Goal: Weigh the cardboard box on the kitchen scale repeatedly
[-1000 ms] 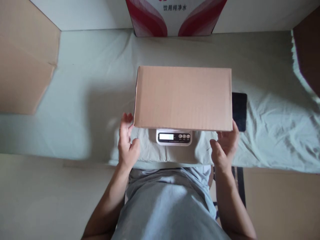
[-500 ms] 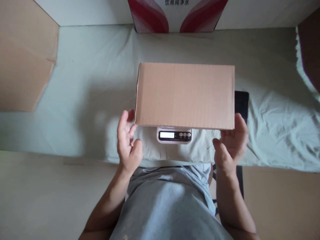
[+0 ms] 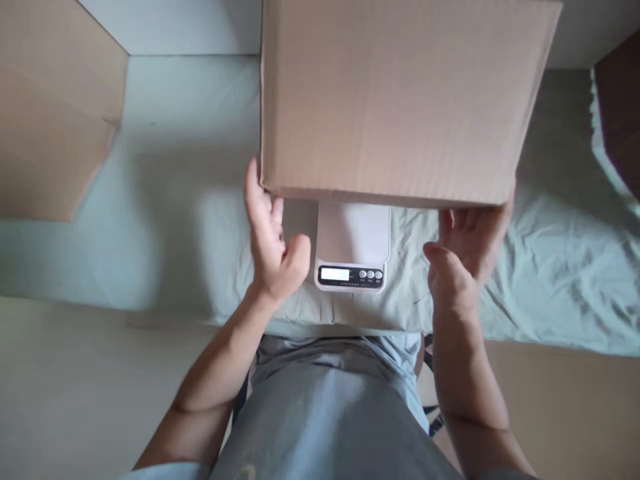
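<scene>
A plain brown cardboard box (image 3: 400, 100) fills the upper middle of the view, held up in the air close to the camera. My left hand (image 3: 273, 237) grips its near left corner with the fingers under the box. At the near right corner my right hand (image 3: 463, 257) supports the box from below. Beneath the box, a small white digital scale (image 3: 353, 250) rests on the cloth, its platform bare and its display lit.
A pale green wrinkled cloth (image 3: 175, 200) covers the table. A flattened cardboard sheet (image 3: 50, 113) lies at the far left. Another brown cardboard piece (image 3: 620, 113) stands at the far right. The table's near edge runs just in front of my body.
The box has been lifted off the scale and up toward the camera, so it looks far larger. Both hands moved under its near corners. The scale platform is now uncovered.
</scene>
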A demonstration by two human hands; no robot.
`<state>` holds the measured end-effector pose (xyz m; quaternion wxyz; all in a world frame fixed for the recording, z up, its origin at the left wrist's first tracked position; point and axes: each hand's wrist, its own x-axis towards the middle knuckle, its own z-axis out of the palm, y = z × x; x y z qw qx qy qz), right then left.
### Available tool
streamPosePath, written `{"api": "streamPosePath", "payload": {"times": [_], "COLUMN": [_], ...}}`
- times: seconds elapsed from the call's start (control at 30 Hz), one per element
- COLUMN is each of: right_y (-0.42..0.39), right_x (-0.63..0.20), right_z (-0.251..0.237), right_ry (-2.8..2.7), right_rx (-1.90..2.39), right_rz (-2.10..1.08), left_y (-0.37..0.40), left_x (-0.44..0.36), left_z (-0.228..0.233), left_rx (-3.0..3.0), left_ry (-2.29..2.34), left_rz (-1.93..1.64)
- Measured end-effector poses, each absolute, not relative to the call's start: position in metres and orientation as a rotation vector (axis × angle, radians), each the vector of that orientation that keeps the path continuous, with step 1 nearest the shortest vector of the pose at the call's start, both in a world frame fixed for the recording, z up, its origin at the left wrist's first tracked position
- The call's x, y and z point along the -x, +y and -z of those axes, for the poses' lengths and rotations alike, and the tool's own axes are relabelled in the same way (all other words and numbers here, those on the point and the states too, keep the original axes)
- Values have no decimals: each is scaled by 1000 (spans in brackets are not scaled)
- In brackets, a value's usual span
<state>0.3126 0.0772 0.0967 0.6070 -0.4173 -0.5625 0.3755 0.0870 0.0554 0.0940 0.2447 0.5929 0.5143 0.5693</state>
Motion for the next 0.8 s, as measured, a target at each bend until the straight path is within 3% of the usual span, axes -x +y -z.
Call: {"api": "streamPosePath", "payload": {"times": [0.3, 0.5, 0.8], "right_y": [146, 144, 144], "right_x": [-320, -320, -333], "right_z": [-55, -44, -24], "right_ry": [-1361, -1334, -1227], "right_rx": [969, 1005, 1117], "right_rz": [-975, -1057, -1008], "left_y": [120, 127, 122], "left_x": [-77, -78, -70], "left_z": [-51, -22, -15], "left_rx": [-1637, -1520, -1418], "left_ry": [1382, 1418, 1539], "left_rz": [-1487, -1488, -1413]}}
